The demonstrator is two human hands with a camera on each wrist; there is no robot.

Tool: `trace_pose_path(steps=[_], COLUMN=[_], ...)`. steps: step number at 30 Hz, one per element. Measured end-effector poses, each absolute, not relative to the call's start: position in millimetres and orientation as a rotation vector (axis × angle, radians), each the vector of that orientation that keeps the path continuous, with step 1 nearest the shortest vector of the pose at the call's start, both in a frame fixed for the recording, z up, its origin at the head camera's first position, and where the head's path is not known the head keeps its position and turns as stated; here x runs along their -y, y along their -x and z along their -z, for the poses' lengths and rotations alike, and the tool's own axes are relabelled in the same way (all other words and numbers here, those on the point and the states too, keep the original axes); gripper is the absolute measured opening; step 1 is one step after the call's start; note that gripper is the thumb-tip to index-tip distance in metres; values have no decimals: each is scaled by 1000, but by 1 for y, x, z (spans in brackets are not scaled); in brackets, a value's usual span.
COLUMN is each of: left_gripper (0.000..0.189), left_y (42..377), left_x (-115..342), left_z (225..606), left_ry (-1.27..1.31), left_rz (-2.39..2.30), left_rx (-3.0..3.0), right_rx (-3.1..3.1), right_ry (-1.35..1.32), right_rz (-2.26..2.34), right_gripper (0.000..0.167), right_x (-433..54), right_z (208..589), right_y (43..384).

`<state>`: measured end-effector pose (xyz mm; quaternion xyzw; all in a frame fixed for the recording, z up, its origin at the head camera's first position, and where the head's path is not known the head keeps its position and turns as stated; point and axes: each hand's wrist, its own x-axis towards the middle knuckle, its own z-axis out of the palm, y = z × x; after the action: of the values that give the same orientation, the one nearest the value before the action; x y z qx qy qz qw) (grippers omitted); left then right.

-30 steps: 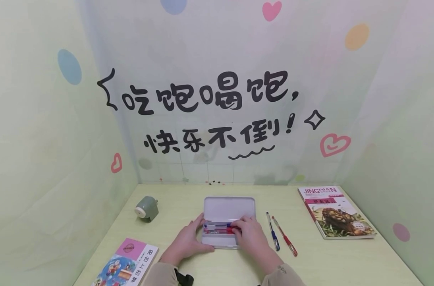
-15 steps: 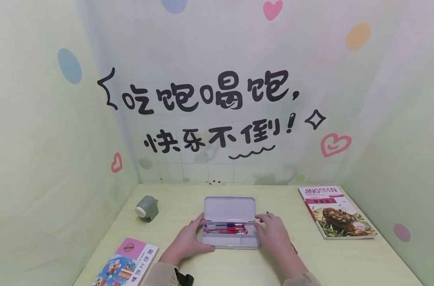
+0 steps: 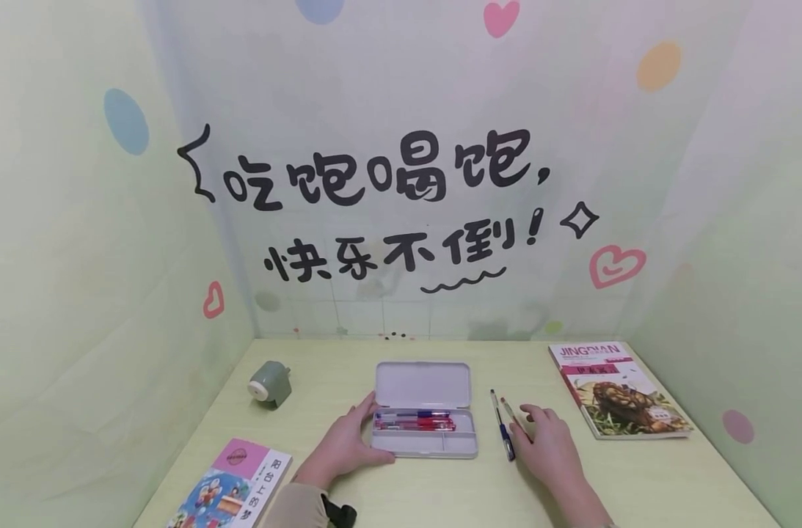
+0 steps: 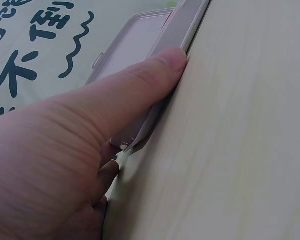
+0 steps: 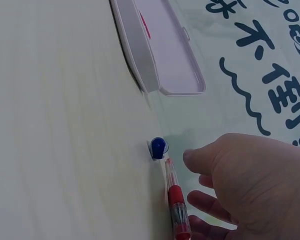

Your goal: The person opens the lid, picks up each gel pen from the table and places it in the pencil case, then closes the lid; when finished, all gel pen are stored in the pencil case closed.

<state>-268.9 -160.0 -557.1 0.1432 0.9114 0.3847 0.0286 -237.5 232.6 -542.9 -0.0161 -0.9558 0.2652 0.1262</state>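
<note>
A white pencil case [image 3: 423,383] lies with its lid raised on the table, with red and blue pens [image 3: 415,423] in its rear compartment. My left hand [image 3: 343,445] holds the case by its left end, thumb along the front edge and fingers round the side. To the right of the case, a blue pen [image 3: 502,427] and a red pen [image 5: 177,207] lie loose on the tabletop. My right hand [image 3: 549,446] hovers right at the red pen, fingers loosely bent and thumb apart from them. In the head view it covers most of that pen.
A grey-green pencil sharpener [image 3: 269,383] stands at the back left. One book [image 3: 232,488] with a pink and blue cover lies at the front left, and a magazine [image 3: 618,392] at the back right. Printed curtains [image 3: 401,110] enclose the table [image 3: 434,499].
My right hand let go of a red pen in the case's rear compartment, then moved right past the case to the loose pens. My left hand has stayed on the case.
</note>
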Motion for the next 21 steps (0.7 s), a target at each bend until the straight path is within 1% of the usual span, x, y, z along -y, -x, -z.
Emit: trace_pose_path(steps=[12,15,21], left_gripper=[140,139,139], left_y=[269,269,268], left_x=[160,160,160], left_z=[556,555,556], left_ry=[-433,-435,-432], left_rz=[-1178,-1181,-1186], left_rx=[-2814,-2815,-2809], right_rx=[2855,2865,2867], right_ry=[133,136,130], right_rz=[-751,-739,-773], right_gripper=[47,41,21], right_x=[-235,-237,-238], right_z=[540,542,546], right_y=[235,236,238])
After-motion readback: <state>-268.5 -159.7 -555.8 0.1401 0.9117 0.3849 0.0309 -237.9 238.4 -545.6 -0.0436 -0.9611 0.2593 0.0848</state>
